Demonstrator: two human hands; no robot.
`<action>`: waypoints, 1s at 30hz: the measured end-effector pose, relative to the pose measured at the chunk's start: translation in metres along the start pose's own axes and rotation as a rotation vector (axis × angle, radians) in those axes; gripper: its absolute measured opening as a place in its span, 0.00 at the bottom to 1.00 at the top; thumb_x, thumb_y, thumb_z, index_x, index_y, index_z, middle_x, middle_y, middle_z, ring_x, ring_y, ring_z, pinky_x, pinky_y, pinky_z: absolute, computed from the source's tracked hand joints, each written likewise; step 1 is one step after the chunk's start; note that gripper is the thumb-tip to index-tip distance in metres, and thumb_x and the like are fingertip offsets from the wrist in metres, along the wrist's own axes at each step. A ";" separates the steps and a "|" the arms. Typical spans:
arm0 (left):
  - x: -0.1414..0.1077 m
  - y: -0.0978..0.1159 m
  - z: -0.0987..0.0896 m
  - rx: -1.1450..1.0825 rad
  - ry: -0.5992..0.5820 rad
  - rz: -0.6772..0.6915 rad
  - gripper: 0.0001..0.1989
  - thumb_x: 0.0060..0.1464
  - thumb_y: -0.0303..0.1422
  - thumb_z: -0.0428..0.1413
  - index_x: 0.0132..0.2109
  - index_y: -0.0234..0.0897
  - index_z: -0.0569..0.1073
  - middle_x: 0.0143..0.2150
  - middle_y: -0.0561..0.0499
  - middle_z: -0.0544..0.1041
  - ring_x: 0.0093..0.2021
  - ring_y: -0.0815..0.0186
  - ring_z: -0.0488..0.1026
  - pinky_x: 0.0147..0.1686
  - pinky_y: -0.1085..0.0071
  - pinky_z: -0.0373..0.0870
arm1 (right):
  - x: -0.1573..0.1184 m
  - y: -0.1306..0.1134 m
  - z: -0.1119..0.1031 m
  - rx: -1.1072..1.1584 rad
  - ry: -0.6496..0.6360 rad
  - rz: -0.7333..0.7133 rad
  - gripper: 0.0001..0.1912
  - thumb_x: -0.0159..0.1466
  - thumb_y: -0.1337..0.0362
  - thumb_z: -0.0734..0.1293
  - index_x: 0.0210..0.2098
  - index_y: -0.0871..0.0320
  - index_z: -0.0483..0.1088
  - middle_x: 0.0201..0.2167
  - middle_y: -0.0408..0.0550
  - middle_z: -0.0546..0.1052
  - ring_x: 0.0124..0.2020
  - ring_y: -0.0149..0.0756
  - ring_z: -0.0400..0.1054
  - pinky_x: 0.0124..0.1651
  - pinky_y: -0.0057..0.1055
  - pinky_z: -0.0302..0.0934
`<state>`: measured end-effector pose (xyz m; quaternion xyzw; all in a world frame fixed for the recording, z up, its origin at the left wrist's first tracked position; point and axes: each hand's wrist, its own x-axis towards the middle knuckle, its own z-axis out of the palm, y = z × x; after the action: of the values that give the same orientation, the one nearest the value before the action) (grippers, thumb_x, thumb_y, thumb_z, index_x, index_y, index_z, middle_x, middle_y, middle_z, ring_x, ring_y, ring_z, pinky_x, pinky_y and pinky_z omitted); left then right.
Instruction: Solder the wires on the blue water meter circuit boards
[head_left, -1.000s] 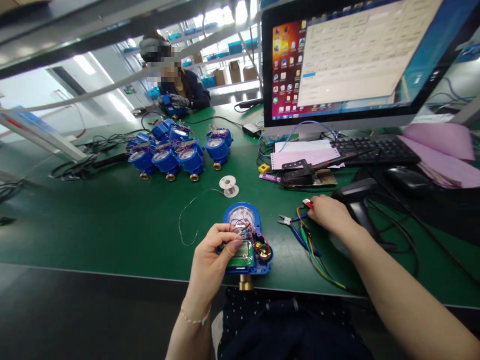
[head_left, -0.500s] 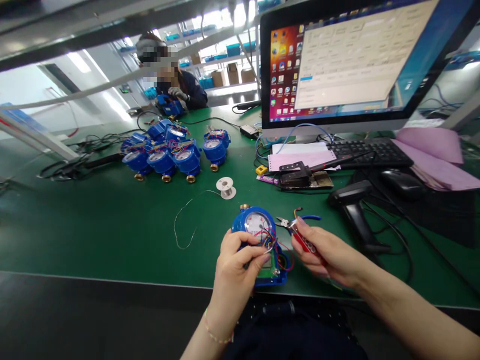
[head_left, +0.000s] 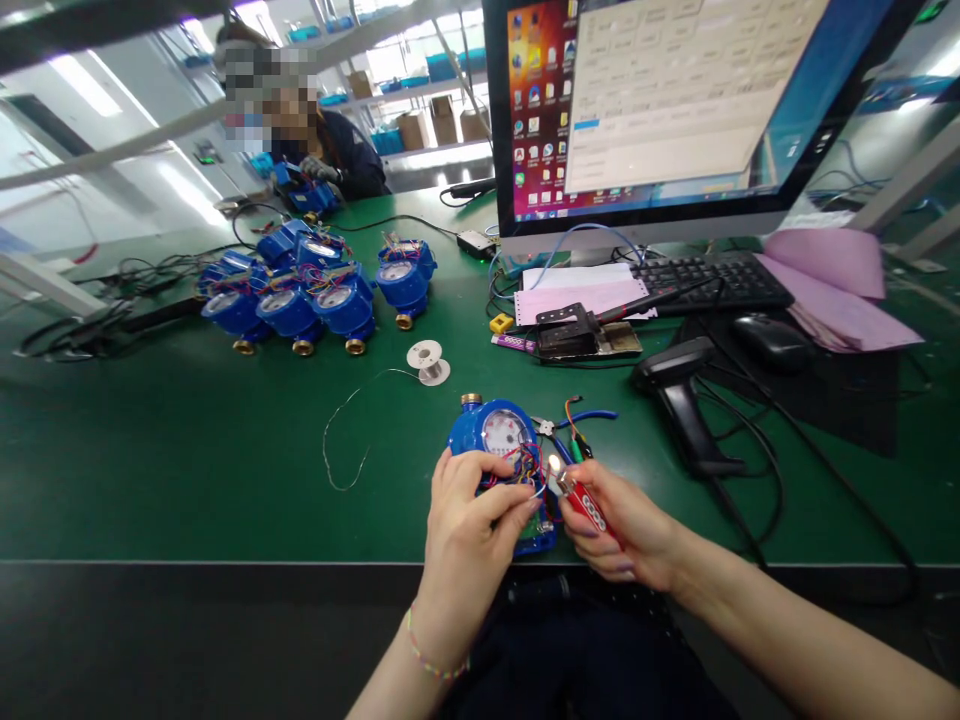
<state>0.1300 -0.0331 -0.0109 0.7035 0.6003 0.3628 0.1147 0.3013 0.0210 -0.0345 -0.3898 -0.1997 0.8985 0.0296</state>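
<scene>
Lighter (head_left: 589, 506) brought closer to the meter (head_left: 496, 425) since the earlier frame, and now showing a flame (head_left: 553, 463).
We find the right hand (head_left: 630, 525) clenched round the lighter, its flame just beside the wire (head_left: 538, 491) that the left hand (head_left: 469, 525) pinches between thumb and forefinger; whether flame and wire touch, we cannot tell. The meter lies at the near edge of the bench (head_left: 187, 440), dial upward, partly covered by the left hand. We note pliers (head_left: 546, 428) just beyond the lighter, with a green clip (head_left: 576, 450) next to them. The spool (head_left: 429, 363) stands farther off to the left, and the scanner (head_left: 679, 400) rests to the right.
</scene>
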 end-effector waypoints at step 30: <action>0.003 0.018 -0.005 0.109 0.091 0.062 0.01 0.51 0.31 0.58 0.33 0.43 0.75 0.36 0.53 0.73 0.41 0.65 0.69 0.57 0.45 0.52 | 0.010 0.010 -0.008 0.090 -0.269 -0.134 0.27 0.61 0.50 0.46 0.14 0.59 0.56 0.07 0.36 0.49 0.05 0.22 0.40 0.07 0.18 0.38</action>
<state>0.1411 -0.0363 0.0045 0.7097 0.6018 0.3644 0.0377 0.3008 0.0161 -0.0503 -0.2502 -0.1869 0.9466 0.0801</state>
